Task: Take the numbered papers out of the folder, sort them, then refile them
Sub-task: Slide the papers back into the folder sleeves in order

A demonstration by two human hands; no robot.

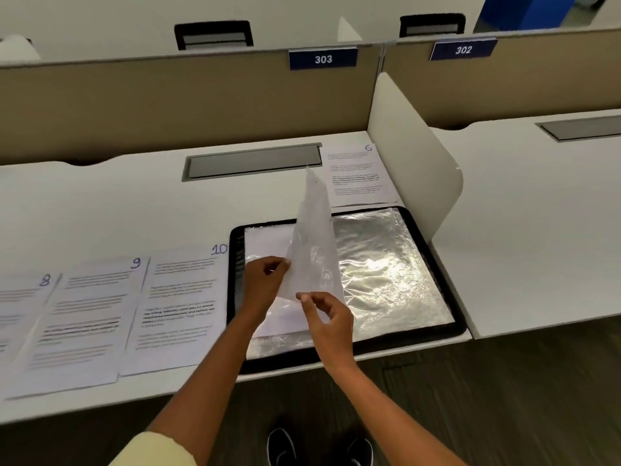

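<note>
The black folder [450,299] lies open at the desk's [117,203] front edge, shiny plastic sleeves spread flat across its right side. One clear sleeve [314,237] stands lifted upright over the middle. The left hand [263,280] pinches its lower left edge; the right hand [327,319] pinches its bottom corner between thumb and fingertips. Whether a sheet sits inside that raised sleeve, I can't tell. Out on the desk, papers 8 [20,307], 9 [87,317] and 10 [178,304] lie side by side left of the folder, overlapping slightly. Paper 6 [358,174] rests just behind it.
</note>
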